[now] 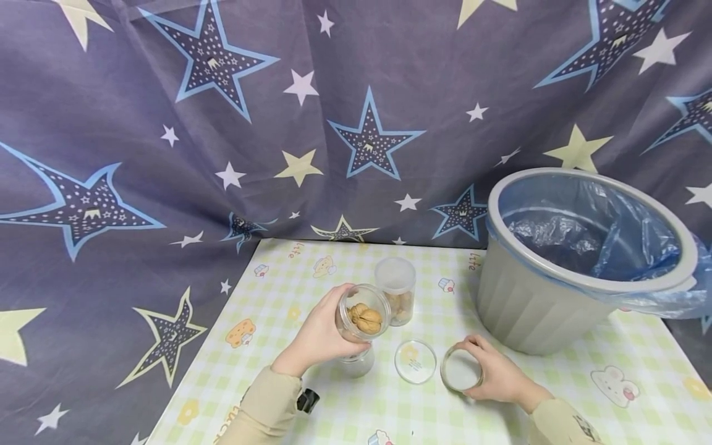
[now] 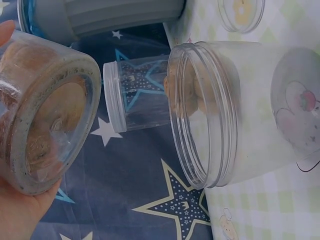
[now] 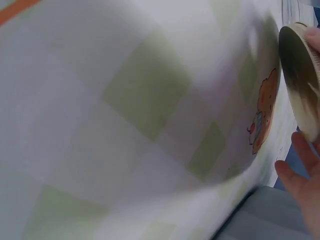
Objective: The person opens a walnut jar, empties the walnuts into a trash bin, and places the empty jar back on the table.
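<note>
Walnut jar (image 1: 363, 312): clear plastic, lidless, tilted with its mouth toward the camera, walnuts visible inside. Raised off the counter (image 1: 278, 296) near the middle of the near edge, directly above a second open, clear jar (image 1: 357, 364) standing on the counter. Left hand (image 1: 319, 337): grip wrapped around the walnut jar's side and base; the left wrist view shows the jar's base (image 2: 47, 130) against the palm.

Right hand (image 1: 497, 374): grip closed around the rim of a round lid (image 1: 460, 371), held at the counter surface to the right of the jars. A clear flat lid (image 1: 415, 361) lies on the counter between the standing jar and the held lid.

Behind the walnut jar stands a third jar (image 1: 396, 290), lidded, with walnuts inside. Grey bin (image 1: 534, 309) with blue liner stands toward the far right corner. Star-print cloth (image 1: 167, 154) hangs behind and left of the counter.
</note>
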Demonstrator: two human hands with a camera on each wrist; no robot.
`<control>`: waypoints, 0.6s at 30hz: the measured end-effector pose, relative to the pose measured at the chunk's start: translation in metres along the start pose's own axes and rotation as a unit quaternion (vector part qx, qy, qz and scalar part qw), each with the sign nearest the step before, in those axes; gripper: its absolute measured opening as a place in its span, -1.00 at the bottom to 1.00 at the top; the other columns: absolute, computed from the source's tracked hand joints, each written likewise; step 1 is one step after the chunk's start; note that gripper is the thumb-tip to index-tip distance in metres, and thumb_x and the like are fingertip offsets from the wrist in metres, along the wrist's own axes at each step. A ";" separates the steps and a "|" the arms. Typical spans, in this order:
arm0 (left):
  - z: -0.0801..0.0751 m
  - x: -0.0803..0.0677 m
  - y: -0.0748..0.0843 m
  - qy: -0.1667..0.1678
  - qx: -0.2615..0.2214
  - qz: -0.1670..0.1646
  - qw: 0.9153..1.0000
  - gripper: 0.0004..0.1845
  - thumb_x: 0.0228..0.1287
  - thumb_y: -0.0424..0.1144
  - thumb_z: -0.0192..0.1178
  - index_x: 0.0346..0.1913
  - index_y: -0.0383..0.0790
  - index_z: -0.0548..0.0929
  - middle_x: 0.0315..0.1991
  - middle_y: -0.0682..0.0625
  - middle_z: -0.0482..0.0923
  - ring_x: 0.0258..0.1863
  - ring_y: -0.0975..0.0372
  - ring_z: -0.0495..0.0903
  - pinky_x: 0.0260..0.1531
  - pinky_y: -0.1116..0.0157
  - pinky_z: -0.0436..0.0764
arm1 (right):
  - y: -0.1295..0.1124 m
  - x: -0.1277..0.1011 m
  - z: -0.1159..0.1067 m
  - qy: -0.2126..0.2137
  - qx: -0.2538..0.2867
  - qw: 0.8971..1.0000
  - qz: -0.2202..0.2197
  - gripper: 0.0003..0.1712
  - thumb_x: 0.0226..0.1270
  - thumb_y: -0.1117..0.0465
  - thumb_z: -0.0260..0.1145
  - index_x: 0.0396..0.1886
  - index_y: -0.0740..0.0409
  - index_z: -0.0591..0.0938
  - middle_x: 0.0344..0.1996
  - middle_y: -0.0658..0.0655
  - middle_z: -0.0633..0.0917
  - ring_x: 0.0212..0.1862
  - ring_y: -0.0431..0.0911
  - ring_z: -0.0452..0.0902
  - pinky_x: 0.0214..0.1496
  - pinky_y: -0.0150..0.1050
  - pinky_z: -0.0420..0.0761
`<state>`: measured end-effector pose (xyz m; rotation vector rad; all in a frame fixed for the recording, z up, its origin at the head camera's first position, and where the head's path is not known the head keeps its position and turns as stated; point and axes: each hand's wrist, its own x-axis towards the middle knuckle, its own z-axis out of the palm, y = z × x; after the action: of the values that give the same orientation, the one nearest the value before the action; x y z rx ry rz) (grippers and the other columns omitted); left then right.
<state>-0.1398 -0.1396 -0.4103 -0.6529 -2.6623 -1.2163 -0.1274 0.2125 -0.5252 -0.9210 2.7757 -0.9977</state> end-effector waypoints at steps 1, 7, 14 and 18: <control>0.000 0.000 0.000 -0.002 -0.001 -0.001 1.000 0.09 -0.47 -0.19 0.61 0.31 -0.21 0.30 0.17 -0.05 0.43 0.14 0.01 0.48 0.17 0.02 0.47 | 0.000 0.000 0.000 -0.003 -0.006 1.000 0.004 -0.13 -0.33 0.20 0.63 0.11 0.17 0.47 0.04 0.24 0.43 -0.03 0.21 0.51 -0.19 0.16 0.64; 0.000 0.000 0.000 -0.003 0.000 -0.003 1.000 0.08 -0.46 -0.19 0.61 0.31 -0.22 0.30 0.16 -0.05 0.44 0.14 0.00 0.48 0.17 0.01 0.47 | 0.003 -0.003 0.003 -0.004 -0.027 1.000 0.011 -0.12 -0.36 0.23 0.63 0.12 0.15 0.49 0.02 0.16 0.45 -0.01 0.15 0.51 -0.14 0.12 0.64; 0.001 0.000 -0.002 -0.003 0.003 -0.005 1.000 0.08 -0.47 -0.18 0.61 0.31 -0.18 0.31 0.17 -0.03 0.43 0.14 0.10 0.48 0.16 0.03 0.48 | 0.006 -0.004 0.007 0.000 -0.030 0.999 0.012 -0.13 -0.37 0.25 0.64 0.11 0.17 0.50 0.02 0.18 0.45 0.03 0.21 0.48 -0.09 0.16 0.62; 0.001 0.000 -0.003 -0.003 0.003 -0.004 1.000 0.08 -0.47 -0.18 0.61 0.31 -0.18 0.31 0.16 -0.03 0.43 0.13 0.08 0.48 0.16 0.03 0.48 | 0.007 -0.004 0.008 0.005 -0.033 0.999 0.009 -0.13 -0.37 0.24 0.63 0.11 0.16 0.50 0.02 0.17 0.45 0.03 0.20 0.47 -0.10 0.14 0.62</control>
<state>-0.1409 -0.1403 -0.4126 -0.6452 -2.6751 -1.2102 -0.1259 0.2149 -0.5364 -0.8993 2.8350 -0.9154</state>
